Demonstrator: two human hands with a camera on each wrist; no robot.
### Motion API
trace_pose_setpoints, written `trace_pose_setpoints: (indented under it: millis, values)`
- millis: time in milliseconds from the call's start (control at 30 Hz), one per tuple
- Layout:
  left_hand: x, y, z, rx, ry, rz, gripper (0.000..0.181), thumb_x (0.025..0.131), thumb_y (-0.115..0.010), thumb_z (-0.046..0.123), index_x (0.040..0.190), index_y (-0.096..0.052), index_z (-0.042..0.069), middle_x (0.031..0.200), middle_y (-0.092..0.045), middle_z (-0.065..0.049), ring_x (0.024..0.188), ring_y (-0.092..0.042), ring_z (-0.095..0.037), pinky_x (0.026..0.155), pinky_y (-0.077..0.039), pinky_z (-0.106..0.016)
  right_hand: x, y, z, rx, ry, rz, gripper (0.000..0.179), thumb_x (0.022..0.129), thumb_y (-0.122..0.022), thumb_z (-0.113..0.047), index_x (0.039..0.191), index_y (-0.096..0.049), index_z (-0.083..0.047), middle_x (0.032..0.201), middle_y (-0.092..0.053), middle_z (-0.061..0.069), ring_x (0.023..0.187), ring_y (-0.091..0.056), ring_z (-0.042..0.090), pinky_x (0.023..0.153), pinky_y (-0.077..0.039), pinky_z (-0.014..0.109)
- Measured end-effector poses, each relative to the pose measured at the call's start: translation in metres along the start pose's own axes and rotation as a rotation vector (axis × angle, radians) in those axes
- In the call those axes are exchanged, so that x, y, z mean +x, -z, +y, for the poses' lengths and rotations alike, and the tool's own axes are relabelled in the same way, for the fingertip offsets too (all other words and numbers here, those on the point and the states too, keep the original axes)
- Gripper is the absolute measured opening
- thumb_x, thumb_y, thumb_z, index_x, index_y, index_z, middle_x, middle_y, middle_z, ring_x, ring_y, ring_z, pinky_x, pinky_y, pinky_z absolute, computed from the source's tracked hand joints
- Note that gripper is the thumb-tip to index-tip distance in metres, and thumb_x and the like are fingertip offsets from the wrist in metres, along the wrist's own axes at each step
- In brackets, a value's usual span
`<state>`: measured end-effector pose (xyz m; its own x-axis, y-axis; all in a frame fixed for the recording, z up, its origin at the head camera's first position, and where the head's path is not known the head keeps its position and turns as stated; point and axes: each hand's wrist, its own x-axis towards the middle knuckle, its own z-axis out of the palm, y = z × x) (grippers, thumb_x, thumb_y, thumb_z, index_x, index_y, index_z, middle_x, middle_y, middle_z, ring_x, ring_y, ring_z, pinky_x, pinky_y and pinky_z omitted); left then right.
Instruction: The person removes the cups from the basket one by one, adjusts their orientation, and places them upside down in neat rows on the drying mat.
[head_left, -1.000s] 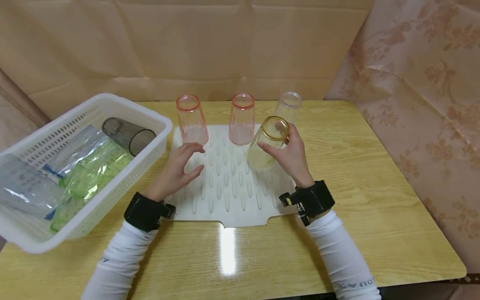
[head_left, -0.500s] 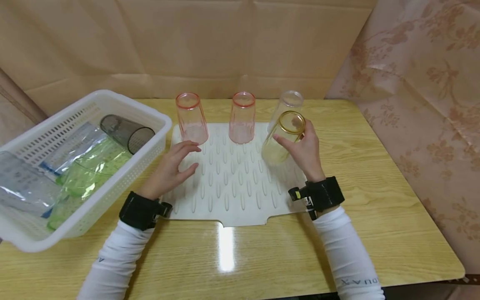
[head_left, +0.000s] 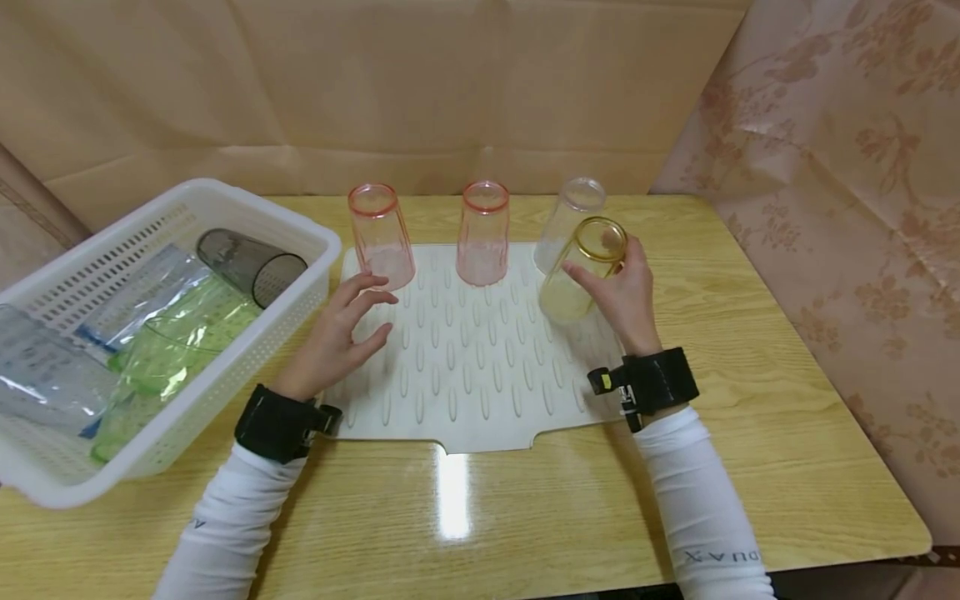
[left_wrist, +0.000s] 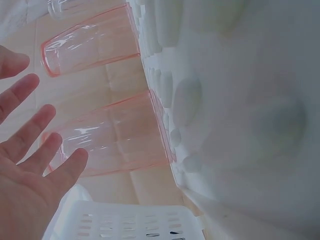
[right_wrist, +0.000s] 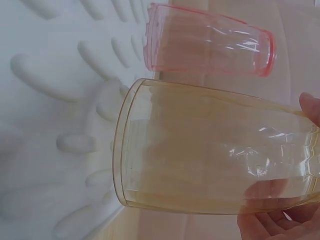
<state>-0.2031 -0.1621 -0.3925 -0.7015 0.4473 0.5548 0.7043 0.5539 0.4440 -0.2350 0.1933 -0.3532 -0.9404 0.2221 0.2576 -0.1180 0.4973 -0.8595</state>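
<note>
A yellow see-through tumbler point(head_left: 576, 279), rim down and tilted a little, is in my right hand point(head_left: 628, 293), thumb in front and fingers behind near its base. In the right wrist view its rim is close to the white ribbed mat point(head_left: 465, 379); whether they touch I cannot tell. Just behind it stands a clear tumbler point(head_left: 570, 212), upside down and partly covered. Two pink tumblers, one at left point(head_left: 381, 237) and one in the middle point(head_left: 483, 237), stand inverted on the mat's far part. My left hand point(head_left: 337, 333) hovers with spread, bent fingers near the left pink tumbler, holding nothing.
A white plastic basket point(head_left: 300, 312) stands at the left of the wooden table point(head_left: 750, 417). Inside lie a dark grey tumbler point(head_left: 251, 265), a green see-through item point(head_left: 183, 333) and clear plastic-looking items point(head_left: 52, 367). A brown paper-like backdrop point(head_left: 375, 92) rises behind the table.
My right hand has carried the yellow tumbler rightward across the mat, in front of the clear tumbler. My left hand has drifted slightly left.
</note>
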Motion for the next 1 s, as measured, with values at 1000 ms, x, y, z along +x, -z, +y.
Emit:
trace_pose_setpoints:
  millis: [1000]
  values:
    - [-0.001, 0.001, 0.003, 0.031, -0.002, -0.008, 0.027, 0.077, -0.068, 0.003, 0.102, -0.059, 0.003, 0.122, -0.049, -0.022, 0.126, -0.033, -0.040, 0.103, -0.029, -0.059, 0.000, -0.008, 0.015, 0.051, -0.023, -0.011, 0.079, 0.072, -0.077, -0.024, 0.134, -0.032, -0.003, 0.134, -0.043, 0.017, 0.124, -0.039, 0.024, 0.107, -0.030, 0.041]
